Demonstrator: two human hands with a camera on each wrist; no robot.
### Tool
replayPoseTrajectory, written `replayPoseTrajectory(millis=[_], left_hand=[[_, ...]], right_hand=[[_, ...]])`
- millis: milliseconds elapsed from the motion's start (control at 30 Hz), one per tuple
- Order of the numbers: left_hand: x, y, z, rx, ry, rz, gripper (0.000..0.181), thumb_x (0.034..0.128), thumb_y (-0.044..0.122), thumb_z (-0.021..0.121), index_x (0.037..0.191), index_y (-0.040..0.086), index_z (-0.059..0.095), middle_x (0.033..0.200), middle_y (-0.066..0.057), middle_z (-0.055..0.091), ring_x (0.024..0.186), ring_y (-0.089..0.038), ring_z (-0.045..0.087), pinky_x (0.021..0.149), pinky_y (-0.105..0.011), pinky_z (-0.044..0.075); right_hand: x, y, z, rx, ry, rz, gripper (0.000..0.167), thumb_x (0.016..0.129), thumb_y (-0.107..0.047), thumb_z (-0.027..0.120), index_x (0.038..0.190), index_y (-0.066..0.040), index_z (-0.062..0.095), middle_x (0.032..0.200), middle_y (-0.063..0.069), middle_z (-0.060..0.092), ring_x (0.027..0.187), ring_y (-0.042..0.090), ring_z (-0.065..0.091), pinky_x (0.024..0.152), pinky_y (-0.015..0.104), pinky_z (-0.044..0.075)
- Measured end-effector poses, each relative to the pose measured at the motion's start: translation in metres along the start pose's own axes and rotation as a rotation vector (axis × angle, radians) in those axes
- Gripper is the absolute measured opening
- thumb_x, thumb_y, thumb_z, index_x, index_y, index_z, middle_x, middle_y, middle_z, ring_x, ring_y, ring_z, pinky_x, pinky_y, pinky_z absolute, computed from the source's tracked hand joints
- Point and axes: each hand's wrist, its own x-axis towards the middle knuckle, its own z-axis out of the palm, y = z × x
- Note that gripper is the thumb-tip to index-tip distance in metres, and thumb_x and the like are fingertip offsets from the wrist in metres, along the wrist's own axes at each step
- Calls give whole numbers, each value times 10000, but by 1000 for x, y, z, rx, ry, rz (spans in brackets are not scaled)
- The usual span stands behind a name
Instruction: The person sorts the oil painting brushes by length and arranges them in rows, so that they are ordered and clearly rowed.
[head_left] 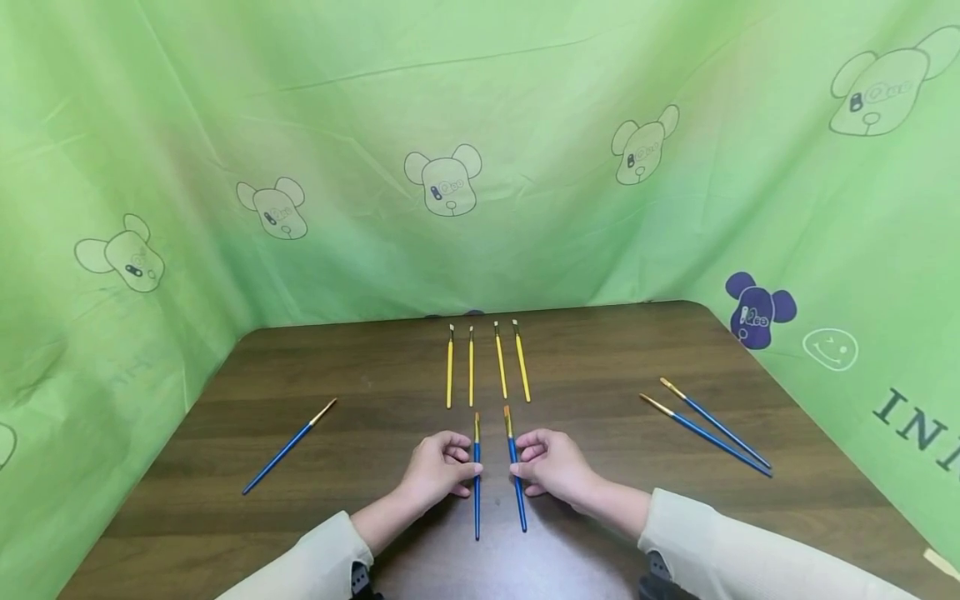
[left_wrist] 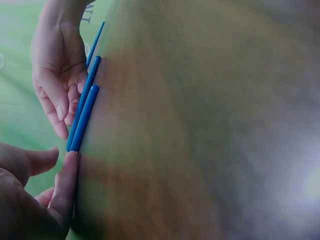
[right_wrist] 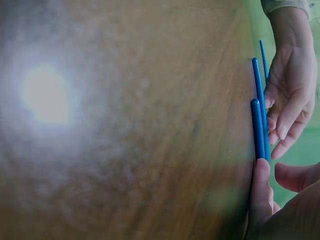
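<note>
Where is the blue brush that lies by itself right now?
In the head view, the lone blue brush lies slanted on the left part of the table, to the left of the left hand, bristles pointing away.

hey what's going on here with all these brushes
A person has both hands at the middle of a brown wood-grain table. The left hand touches a slim blue-handled paintbrush, and the right hand touches a second blue-handled paintbrush beside it. Beyond these, four thin yellow-handled brushes lie in a row. Another blue brush lies off to the left, two more to the right.
</note>
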Motion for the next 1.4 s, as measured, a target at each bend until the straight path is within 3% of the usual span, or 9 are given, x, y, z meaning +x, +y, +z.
replayPoseTrajectory(millis=[367,633,967,1400], left_hand=[[-4,3,-12,-77,-96,10,376,794,-46,754,1117,-122,576,895,-119,573,680,-160,604,541,-371,597],[-5,9,-31,-77,-120,27,394,818,-32,736,1152,-140,558,931,-133,583,706,-170,608,570,-393,600],[-5,6,-70,-33,-133,2,386,827,0,734,1144,-141,566,930,-125,592,763,-219,632,642,-394,604],[-11,-6,-136,-32,-144,24,438,879,19,694,1224,-174,504,1040,-228,594,900,-255,631,747,-391,595]], right_hand=[[1,-1,-11,68,-94,-2,311,804,80,703,1082,122,571,899,131,562,706,182,618,630,368,602],[2,-6,-25,55,-156,-53,331,820,61,695,1108,148,558,911,130,572,742,195,621,673,356,600],[11,-9,-57,-20,-190,-107,370,836,29,702,1140,171,546,939,140,578,807,233,627,717,397,597],[16,1,-112,-57,-222,-114,426,863,-15,700,1181,195,508,953,152,599,854,283,637,742,416,594]])
